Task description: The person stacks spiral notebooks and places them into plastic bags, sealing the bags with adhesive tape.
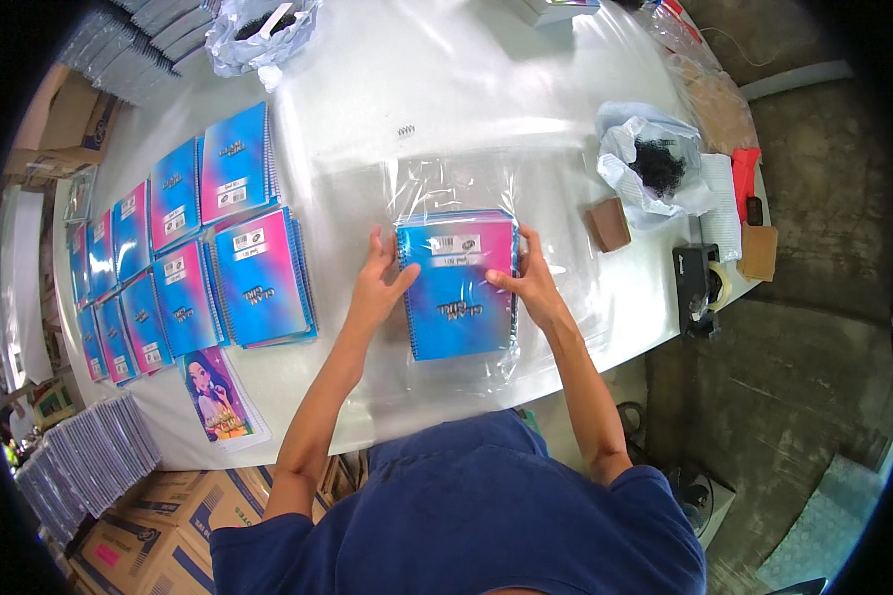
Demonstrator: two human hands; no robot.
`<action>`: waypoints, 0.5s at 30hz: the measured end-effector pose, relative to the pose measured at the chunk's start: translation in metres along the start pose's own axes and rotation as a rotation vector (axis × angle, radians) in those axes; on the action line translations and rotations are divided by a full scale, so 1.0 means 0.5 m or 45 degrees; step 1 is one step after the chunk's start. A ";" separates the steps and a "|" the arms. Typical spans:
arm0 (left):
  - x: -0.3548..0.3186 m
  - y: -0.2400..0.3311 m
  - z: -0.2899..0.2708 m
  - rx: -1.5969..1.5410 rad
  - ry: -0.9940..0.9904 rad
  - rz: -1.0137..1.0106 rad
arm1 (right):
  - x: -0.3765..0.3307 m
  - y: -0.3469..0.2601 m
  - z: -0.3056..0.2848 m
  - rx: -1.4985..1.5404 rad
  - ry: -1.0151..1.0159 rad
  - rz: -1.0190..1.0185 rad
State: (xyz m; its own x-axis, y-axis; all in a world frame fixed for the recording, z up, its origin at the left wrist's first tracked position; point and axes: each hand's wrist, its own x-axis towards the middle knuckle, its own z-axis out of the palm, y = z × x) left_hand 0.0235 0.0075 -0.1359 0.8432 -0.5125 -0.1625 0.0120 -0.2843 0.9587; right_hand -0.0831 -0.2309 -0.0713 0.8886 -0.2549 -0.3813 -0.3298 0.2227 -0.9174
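In front of me a stack of blue-and-pink spiral notebooks [456,288] lies on the table, with a pale label on the top cover. My left hand [380,283] grips its left side, thumb over the cover edge. On the opposite side, my right hand [529,285] has its thumb on the cover and its fingers against the edge. Clear plastic film [446,186] sticks out beyond the far and near ends of the stack. Whether the stack is inside a plastic bag or only on sheets is hard to tell.
Rows of similar notebooks [258,283] cover the table's left side, near a notebook with a cartoon figure [220,397]. A white bag of black coils [655,164], a brown block [607,225] and a tape dispenser [698,288] sit at right. Cardboard boxes [159,526] stand lower left.
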 end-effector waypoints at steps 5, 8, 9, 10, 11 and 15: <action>-0.045 0.122 -0.033 -0.685 -0.322 -0.090 | -0.093 -0.055 0.038 -0.070 -0.005 -0.205; -0.088 0.185 -0.021 -0.524 -0.302 0.248 | -0.113 -0.043 0.016 -0.020 -0.083 -0.436; -0.088 0.186 -0.024 -0.507 -0.289 0.292 | -0.110 -0.038 0.009 0.114 -0.146 -0.482; -0.079 0.184 -0.027 -0.489 -0.277 0.335 | -0.097 -0.039 -0.006 0.120 -0.248 -0.625; -0.065 0.173 -0.029 -0.381 -0.280 0.389 | -0.075 -0.021 -0.017 -0.074 -0.250 -0.664; -0.043 0.156 -0.013 -0.340 -0.252 0.286 | -0.041 -0.005 -0.016 -0.393 -0.231 -0.678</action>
State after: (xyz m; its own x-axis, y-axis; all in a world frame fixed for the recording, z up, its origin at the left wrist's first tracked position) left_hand 0.0099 0.0015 -0.0561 0.7215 -0.6912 0.0413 0.0004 0.0601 0.9982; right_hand -0.1032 -0.2337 -0.0620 0.9869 -0.0867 0.1358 0.1186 -0.1790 -0.9767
